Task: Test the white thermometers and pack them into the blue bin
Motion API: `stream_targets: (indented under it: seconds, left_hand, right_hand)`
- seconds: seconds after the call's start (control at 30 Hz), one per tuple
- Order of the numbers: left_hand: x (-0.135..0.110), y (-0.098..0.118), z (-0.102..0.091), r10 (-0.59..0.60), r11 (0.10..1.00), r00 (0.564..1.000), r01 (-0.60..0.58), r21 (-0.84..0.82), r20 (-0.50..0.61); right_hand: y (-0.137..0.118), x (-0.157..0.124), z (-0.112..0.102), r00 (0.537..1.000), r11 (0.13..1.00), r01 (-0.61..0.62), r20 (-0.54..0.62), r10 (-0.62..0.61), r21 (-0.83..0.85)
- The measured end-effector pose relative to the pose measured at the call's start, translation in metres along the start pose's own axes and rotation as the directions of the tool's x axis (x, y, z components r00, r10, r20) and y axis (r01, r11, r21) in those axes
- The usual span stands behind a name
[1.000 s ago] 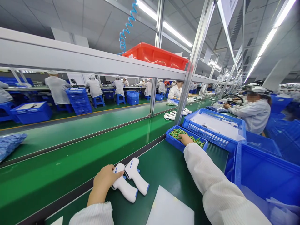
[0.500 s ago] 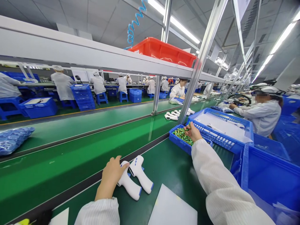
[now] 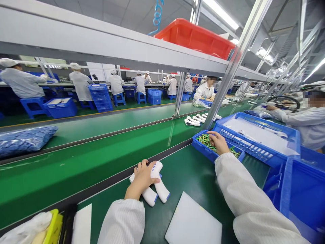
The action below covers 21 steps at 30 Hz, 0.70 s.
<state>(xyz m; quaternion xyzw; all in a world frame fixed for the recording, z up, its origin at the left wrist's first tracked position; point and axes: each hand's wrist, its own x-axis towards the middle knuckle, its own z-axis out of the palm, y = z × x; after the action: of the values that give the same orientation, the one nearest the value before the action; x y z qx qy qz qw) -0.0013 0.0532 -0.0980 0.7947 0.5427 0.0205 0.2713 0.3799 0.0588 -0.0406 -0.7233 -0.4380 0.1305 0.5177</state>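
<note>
Two white handheld thermometers with blue trim lie side by side on the green bench. My left hand (image 3: 143,179) reaches across the left thermometer (image 3: 150,197), covering most of its head. Its thumb and fingers curl around the upper part of the right thermometer (image 3: 164,190), which rests on the bench. Over a small blue bin (image 3: 204,153) is my right hand (image 3: 218,142), fingertips pinched together among green and gold batteries (image 3: 204,139). What lies between those fingertips is partly hidden.
A white pad (image 3: 195,220) lies in front. At right stand a blue crate (image 3: 259,149) and a deep blue bin (image 3: 307,189). A metal post (image 3: 236,61) rises behind the batteries, below a shelf holding a red tray (image 3: 195,39). More white thermometers (image 3: 193,121) sit across the belt.
My left hand has moved from the left thermometer's head onto the right thermometer, which has turned slightly. My right hand has lowered closer to the batteries. The view has swung left.
</note>
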Motion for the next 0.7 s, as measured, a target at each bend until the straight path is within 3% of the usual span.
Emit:
stream_targets:
  seconds: [0.17, 0.27, 0.37, 0.53, 0.7]
  left_hand:
    - [-0.005, -0.008, -0.007, -0.089, 0.996, 0.995, 0.089, 0.013, 0.048]
    - [-0.006, -0.006, -0.007, -0.106, 0.994, 0.993, 0.105, 0.03, 0.057]
    - [0.0, -0.008, 0.001, -0.075, 0.997, 0.997, 0.076, 0.027, -0.02]
    - [0.021, -0.025, 0.022, 0.024, 0.996, 0.971, -0.044, -0.078, -0.239]
    - [0.029, -0.034, 0.031, 0.059, 0.956, 0.924, -0.161, -0.245, -0.378]
  right_hand:
    - [-0.002, 0.005, 0.022, 0.979, 0.977, 0.074, 0.2, -0.034, -0.199]
    - [-0.007, 0.021, 0.056, 0.942, 0.934, 0.162, 0.331, -0.051, -0.319]
    - [-0.013, 0.05, 0.097, 0.906, 0.863, 0.259, 0.418, -0.061, -0.435]
    - [-0.008, 0.113, 0.143, 0.917, 0.687, 0.289, 0.399, 0.002, -0.666]
    - [0.016, 0.168, 0.144, 0.959, 0.513, 0.19, 0.271, 0.087, -0.837]
